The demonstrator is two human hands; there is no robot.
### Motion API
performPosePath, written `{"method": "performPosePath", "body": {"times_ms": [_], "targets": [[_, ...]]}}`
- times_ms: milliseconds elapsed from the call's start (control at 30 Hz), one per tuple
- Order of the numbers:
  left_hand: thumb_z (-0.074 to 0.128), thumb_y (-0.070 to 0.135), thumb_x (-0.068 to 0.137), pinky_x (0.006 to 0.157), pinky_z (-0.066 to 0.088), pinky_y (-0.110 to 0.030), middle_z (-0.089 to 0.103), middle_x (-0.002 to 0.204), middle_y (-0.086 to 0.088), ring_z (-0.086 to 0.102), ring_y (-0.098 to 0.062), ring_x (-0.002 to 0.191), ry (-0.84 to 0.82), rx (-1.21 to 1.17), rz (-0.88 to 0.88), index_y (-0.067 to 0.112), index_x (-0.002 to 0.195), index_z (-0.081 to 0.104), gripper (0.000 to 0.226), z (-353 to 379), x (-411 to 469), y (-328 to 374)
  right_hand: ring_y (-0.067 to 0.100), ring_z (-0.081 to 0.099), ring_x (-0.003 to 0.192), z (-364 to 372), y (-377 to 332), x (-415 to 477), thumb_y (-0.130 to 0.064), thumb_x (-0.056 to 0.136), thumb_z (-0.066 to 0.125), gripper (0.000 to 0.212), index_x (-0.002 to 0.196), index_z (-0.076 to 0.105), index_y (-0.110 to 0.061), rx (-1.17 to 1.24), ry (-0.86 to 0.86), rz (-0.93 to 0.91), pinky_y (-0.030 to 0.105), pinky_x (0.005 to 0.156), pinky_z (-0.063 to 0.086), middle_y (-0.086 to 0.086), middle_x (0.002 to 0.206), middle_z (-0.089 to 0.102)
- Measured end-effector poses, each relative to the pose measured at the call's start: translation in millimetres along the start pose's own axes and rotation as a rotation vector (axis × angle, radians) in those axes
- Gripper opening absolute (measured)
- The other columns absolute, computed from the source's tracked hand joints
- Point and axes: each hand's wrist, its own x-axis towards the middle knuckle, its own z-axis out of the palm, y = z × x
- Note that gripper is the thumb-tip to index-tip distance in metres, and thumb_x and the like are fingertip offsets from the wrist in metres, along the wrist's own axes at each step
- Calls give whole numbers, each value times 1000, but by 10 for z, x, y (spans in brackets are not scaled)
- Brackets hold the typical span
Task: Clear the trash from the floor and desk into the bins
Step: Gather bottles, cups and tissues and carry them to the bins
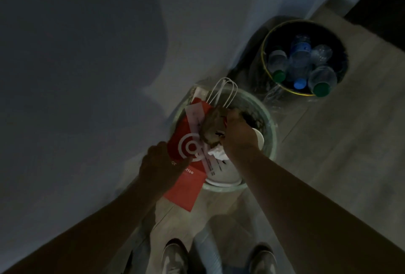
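Just below the centre of the frame, a red paper bag (pixel 186 140) lies tilted across the left rim of a pale round bin (pixel 272 133). It has a white ring logo and white lettering. Its white cord handles (pixel 221 93) point toward the top of the frame, and its bottom end hangs out over the floor (pixel 328 153). The left hand (pixel 162 160) grasps the bag at its left edge, thumb on the printed face. The right hand (pixel 240 133) is curled round a crumpled brown wad (pixel 211 129) held over the bin's mouth. Under it lie white crumpled paper (pixel 217 153) and a white dish (pixel 223 175). At upper right, apart from the pale bin, stands a black bin (pixel 264 54) with a gold rim, holding clear plastic bottles (pixel 300 59) with green and blue caps. Two shoes (pixel 175 256) show at the bottom edge.
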Motion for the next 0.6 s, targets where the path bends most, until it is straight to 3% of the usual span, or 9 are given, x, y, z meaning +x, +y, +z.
{"method": "performPosePath", "body": {"times_ms": [33, 100, 133, 233, 300, 433, 533, 600], "targets": [[65, 60, 77, 89, 50, -37, 54, 116, -11, 58, -27, 104, -26, -8, -42, 10, 124, 44, 72, 12, -16, -58, 29, 49, 122, 42, -15, 21, -11, 98, 48, 44, 141, 38, -5, 12, -21, 1, -2, 65, 41, 16, 144, 43], [68, 56, 77, 89, 51, -40, 57, 115, -11, 60, -28, 102, -73, -49, -85, 9, 123, 46, 69, 26, -13, -157, 31, 44, 130, 82, -62, 7, -12, 91, 60, 67, 147, 23, -7, -155, -49, -26, 27, 93, 47, 16, 152, 24], [70, 52, 78, 88, 51, -40, 59, 114, -10, 61, -28, 102, -77, -81, -80, 9, 121, 49, 65, 31, -2, -184, 32, 42, 132, 104, -68, -2, -13, 89, 62, 73, 148, 19, -7, -236, -55, -55, 36, 97, 44, 16, 153, 20], [71, 37, 81, 88, 49, -38, 62, 109, -7, 60, -25, 101, -3, -196, 1, 10, 116, 55, 47, 54, 25, -142, 29, 37, 135, 237, -34, -125, -20, 89, 62, 79, 151, 13, -12, -284, -120, -144, 38, 97, 44, 15, 154, 15], [70, 32, 82, 88, 48, -38, 63, 107, -7, 59, -25, 100, 65, -189, 64, 10, 113, 57, 40, 81, 57, -73, 28, 39, 133, 341, 50, -215, -25, 88, 63, 76, 149, 20, -13, -213, -152, -180, 37, 96, 44, 13, 152, 20], [68, 30, 84, 96, 45, -42, 60, 118, -12, 56, -28, 109, 79, -159, 109, 7, 122, 53, 46, 170, 177, 77, 32, 47, 124, 301, 232, -93, -21, 91, 59, 60, 143, 30, -16, -186, -89, -130, 39, 95, 44, 13, 144, 35], [63, 27, 88, 101, 39, -38, 56, 127, -16, 52, -30, 118, 77, -41, 92, 4, 129, 49, 49, 260, 361, 223, 36, 44, 120, 290, 378, -18, -27, 91, 58, 69, 148, 19, -23, -292, -56, -151, 40, 93, 42, 17, 140, 35], [55, 22, 93, 95, 39, -34, 56, 125, -18, 52, -31, 117, 108, 21, 72, 2, 128, 48, 41, 310, 446, 327, 35, 41, 121, 358, 487, -93, -32, 90, 59, 80, 152, 8, -25, -305, -64, -246, 42, 94, 43, 18, 141, 32]]}}
